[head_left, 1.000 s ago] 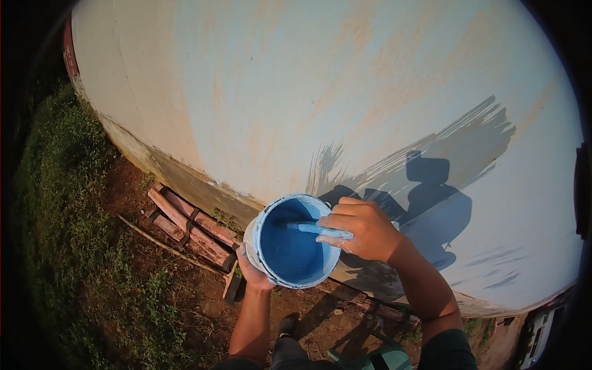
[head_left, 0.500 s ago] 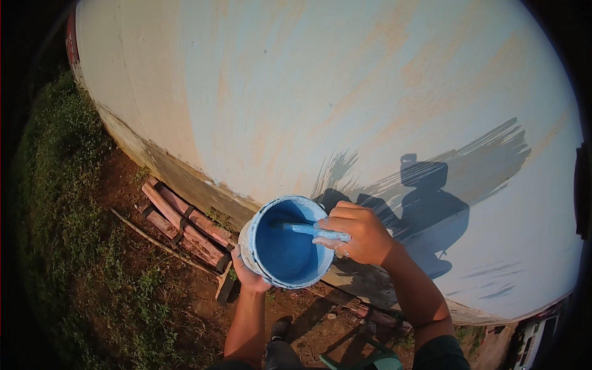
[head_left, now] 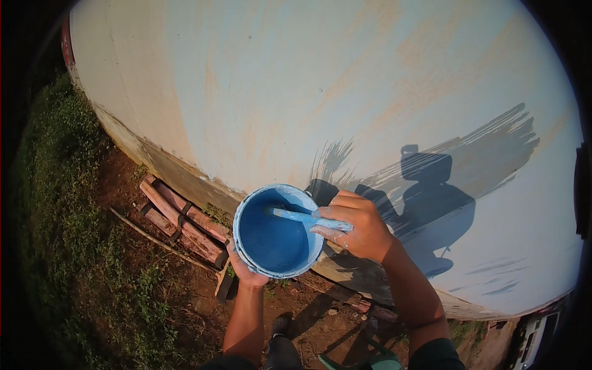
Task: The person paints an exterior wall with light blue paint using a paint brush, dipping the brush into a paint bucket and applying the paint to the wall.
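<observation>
**A bucket of blue paint and a brush by a big pale wall**

The person holds a round blue plastic paint bucket (head_left: 277, 231) out in front of the body. The left hand (head_left: 245, 269) is under the bucket, cupped around its bottom, with the fingers curled up the side. It is closed on the bucket and carries it from below.

The right hand (head_left: 361, 225) is closed around the light blue handle of a paintbrush (head_left: 305, 217). The handle lies across the bucket's rim and the brush end points down into the blue paint inside. The bristles cannot be seen well.

The bucket is up in the air, just beside a big curved pale wall with rusty streaks (head_left: 345, 92). The person's shadow (head_left: 431, 197) falls on that wall.

The bucket looks stiff, and likely a bit heavy with wet paint in it. The paint can slosh, so the bucket probably needs to stay level. Paint smears cover the rim and the handle, so both may be slippery. A good hold is probably under the bottom, as now, and on the middle of the brush handle.

Down below lie some reddish wooden planks (head_left: 182, 219) on brown dirt (head_left: 185, 290). Green grass (head_left: 55, 203) grows to the left.
</observation>
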Tool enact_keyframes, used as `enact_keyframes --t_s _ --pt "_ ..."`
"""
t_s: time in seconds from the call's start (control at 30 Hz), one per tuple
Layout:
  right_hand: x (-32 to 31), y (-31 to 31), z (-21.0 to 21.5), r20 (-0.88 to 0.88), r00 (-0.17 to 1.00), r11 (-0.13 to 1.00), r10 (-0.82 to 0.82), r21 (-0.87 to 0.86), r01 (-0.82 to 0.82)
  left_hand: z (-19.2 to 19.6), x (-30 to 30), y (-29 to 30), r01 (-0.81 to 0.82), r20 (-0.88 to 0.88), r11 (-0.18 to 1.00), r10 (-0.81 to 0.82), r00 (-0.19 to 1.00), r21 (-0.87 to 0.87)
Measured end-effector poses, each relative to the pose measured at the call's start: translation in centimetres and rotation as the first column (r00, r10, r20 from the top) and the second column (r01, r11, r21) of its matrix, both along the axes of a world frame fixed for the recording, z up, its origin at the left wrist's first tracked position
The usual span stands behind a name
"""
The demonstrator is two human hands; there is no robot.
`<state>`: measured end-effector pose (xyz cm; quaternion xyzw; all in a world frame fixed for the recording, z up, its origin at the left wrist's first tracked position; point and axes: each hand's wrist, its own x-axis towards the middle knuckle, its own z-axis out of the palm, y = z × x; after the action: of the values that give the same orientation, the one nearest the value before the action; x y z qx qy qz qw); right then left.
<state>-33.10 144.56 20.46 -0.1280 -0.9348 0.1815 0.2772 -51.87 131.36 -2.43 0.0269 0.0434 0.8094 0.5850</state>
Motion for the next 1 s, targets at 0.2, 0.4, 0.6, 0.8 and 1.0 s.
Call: enact_keyframes --t_s 0.2,0.4,0.6,0.8,1.0 --pt "1.4 0.1 -0.1 0.001 1.000 1.000 -0.013 -0.010 0.013 0.1 1.2 -0.2 -0.019 -0.060 0.999 0.017 0.998 -0.026" --pt "2.2 -0.4 1.7 0.000 1.000 1.000 -0.026 -0.011 0.026 1.3 1.6 -0.6 0.073 -0.056 0.997 -0.074 0.996 -0.028" --pt "2.6 -0.6 2.0 -0.019 0.999 0.999 -0.028 -0.045 0.027 3.6 2.2 -1.1 0.048 -0.086 0.999 -0.050 0.995 -0.019" --pt "2.1 -1.2 2.1 -0.058 0.998 0.997 -0.039 -0.064 0.035 4.7 1.7 -1.9 0.095 -0.100 0.995 -0.094 0.991 0.009" --pt "1.6 -2.4 2.7 -0.042 0.999 0.998 -0.034 -0.050 0.032 5.6 1.8 -3.3 0.045 -0.145 0.999 -0.044 0.988 0.001"
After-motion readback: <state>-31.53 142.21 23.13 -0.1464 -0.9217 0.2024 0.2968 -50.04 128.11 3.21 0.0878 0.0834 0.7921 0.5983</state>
